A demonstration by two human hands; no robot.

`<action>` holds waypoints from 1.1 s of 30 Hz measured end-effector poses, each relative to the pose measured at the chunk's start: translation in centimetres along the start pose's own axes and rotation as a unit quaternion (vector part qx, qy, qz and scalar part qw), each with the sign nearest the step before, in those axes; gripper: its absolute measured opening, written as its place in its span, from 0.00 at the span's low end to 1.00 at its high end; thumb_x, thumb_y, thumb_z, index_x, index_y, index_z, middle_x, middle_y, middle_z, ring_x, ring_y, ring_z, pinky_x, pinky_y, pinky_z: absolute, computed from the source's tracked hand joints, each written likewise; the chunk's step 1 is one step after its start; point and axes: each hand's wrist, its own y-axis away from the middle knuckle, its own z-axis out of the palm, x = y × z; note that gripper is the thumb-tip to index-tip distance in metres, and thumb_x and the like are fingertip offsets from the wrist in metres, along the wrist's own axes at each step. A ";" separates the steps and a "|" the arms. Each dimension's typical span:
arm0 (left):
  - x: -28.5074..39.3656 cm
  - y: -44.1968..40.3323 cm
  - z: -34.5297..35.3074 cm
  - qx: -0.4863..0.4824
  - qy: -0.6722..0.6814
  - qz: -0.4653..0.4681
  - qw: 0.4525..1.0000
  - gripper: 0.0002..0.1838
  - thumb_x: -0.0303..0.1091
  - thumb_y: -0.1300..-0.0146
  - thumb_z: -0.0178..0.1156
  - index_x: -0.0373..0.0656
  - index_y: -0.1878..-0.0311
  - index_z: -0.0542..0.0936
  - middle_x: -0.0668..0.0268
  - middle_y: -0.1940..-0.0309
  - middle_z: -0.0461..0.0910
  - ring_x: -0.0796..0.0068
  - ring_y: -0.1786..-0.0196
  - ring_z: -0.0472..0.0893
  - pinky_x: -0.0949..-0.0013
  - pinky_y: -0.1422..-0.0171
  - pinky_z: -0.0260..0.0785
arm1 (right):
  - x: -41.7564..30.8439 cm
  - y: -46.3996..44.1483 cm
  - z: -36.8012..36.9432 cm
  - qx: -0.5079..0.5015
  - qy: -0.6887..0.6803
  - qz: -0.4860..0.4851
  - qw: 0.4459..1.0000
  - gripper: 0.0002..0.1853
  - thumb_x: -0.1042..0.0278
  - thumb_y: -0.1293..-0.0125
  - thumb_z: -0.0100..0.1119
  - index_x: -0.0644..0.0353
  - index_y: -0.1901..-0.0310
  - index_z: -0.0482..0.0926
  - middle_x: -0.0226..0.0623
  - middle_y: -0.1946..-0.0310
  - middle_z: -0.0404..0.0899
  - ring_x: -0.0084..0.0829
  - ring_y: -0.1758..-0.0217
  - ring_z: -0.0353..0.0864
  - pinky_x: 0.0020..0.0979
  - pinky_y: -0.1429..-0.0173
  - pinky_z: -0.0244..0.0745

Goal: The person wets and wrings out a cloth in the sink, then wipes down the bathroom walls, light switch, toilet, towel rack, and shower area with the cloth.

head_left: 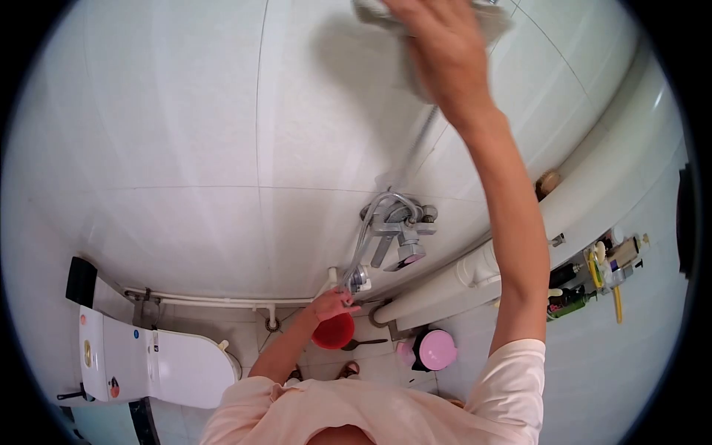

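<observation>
My right hand [449,63] is stretched up to the tiled wall [185,133], pressing a grey cloth [493,22] against it; the hand is slightly blurred. Low in front of me, my left hand [331,304] is closed around the shower hose [360,248], which loops down from a chrome mixer tap [400,226]. A round chrome part [358,279] sits just above those fingers; whether it is a shower head I cannot tell. Beneath the left hand stands a red bucket [334,331] on the floor.
A white toilet [189,367] stands lower left. Thick white pipes [445,285] run along the right corner. Right of my arm, a shelf holds bottles and toothbrushes [597,271]. A pink bin [436,350] and a dark brush-like tool [363,343] are on the floor.
</observation>
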 end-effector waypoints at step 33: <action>-0.8 9.1 13.9 0.049 -0.578 0.085 0.810 0.32 0.30 0.41 0.65 0.41 0.33 0.65 0.58 0.38 0.72 0.64 0.34 0.71 0.60 0.32 0.65 | -28.5 26.3 -16.4 -0.052 -0.509 0.840 0.181 0.21 0.70 0.31 0.52 0.57 0.37 0.69 0.38 0.44 0.77 0.30 0.43 0.77 0.32 0.44 0.75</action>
